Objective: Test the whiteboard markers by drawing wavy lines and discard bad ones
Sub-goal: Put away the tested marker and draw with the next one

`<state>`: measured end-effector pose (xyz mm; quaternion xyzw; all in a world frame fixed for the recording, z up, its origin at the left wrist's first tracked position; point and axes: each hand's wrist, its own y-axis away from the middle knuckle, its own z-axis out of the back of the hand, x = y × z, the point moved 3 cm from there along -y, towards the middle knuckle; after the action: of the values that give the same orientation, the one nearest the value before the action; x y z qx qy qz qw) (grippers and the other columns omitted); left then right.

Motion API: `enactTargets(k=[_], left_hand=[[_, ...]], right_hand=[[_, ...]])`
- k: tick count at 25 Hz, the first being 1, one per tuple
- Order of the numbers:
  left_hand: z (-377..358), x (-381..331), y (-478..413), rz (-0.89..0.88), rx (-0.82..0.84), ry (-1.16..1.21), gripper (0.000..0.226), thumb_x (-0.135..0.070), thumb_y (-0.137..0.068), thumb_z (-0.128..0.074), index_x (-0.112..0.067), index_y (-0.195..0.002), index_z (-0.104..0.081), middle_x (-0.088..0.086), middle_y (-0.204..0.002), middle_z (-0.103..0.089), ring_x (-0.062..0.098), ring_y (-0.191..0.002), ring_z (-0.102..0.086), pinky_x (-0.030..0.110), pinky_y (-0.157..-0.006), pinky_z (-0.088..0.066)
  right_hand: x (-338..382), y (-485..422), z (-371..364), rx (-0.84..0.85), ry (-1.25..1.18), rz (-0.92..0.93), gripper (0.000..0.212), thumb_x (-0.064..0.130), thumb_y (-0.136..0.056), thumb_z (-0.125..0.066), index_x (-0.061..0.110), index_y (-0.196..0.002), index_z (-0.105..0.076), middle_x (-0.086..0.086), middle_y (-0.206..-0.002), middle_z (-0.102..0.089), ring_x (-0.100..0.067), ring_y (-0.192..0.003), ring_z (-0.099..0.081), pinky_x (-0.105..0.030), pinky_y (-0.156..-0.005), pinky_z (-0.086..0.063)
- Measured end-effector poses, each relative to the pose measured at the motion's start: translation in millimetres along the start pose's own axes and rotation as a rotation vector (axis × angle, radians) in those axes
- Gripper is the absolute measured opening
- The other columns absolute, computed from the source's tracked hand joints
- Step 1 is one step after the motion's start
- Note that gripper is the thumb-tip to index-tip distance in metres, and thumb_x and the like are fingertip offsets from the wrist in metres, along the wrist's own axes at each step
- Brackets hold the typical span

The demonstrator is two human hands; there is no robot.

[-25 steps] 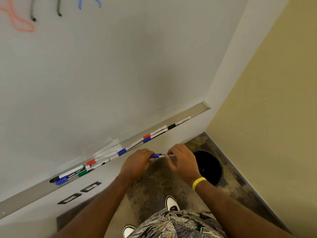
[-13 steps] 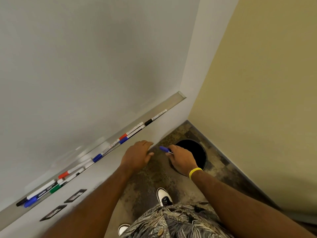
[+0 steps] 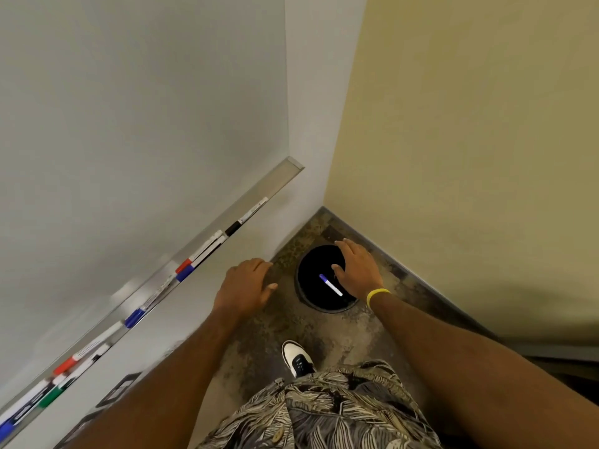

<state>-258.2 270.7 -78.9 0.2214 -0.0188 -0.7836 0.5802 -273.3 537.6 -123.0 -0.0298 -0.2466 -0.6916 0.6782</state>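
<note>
One blue-capped marker shows against the dark mouth of the black bin in the floor corner, clear of my fingers. Whether it is in the air or lying at the bottom I cannot tell. My right hand hangs over the bin with fingers spread wide and nothing in them, a yellow wristband at the wrist. My left hand is loose and empty, fingers relaxed, near the wall below the marker tray.

If the marker is mid-drop, I judge it could clip the rim and skip onto the floor, since it lies slantwise rather than nose-down. The greater risk is the row of markers on the tray: they lie in one line, so I could retest one or skip one. A careless lift of my left hand could knock them off the lip.

Print runs along the white barrels, but it is too blurred to read, and no brand can be made out.
</note>
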Motion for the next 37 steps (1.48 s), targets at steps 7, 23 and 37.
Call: enactTargets(k=[7, 23, 37], left_hand=[[-14, 12, 15, 0.05, -0.035, -0.096, 0.066, -0.058, -0.092, -0.049, -0.022, -0.146, -0.038, 0.006, -0.156, -0.033, 0.027, -0.144, -0.03, 0.046, -0.118, -0.021], [-6, 128, 158, 0.445, -0.142, -0.098, 0.081, -0.074, -0.086, -0.026, -0.024, -0.148, -0.037, 0.007, -0.16, -0.024, 0.031, -0.148, -0.022, 0.052, -0.117, -0.007], [3, 195, 238, 0.671, -0.314, -0.008, 0.07, -0.064, -0.094, -0.035, -0.024, -0.151, -0.029, 0.004, -0.164, -0.012, 0.025, -0.151, -0.01, 0.049, -0.12, -0.006]], right_hand=[[9, 26, -15, 0.043, 0.124, 0.064, 0.078, 0.042, -0.093, -0.055, 0.023, -0.156, -0.013, -0.007, -0.165, -0.008, -0.028, -0.151, -0.01, -0.046, -0.122, -0.007], [211, 42, -68, 0.134, 0.21, 0.532, 0.08, 0.044, -0.094, -0.054, 0.029, -0.156, -0.005, -0.003, -0.166, 0.001, -0.026, -0.153, 0.002, -0.041, -0.12, 0.004], [387, 3, -106, 0.18, 0.405, 0.9, 0.033, 0.029, -0.096, -0.054, 0.021, -0.128, -0.061, -0.002, -0.122, -0.058, -0.025, -0.116, -0.05, -0.041, -0.1, -0.039]])
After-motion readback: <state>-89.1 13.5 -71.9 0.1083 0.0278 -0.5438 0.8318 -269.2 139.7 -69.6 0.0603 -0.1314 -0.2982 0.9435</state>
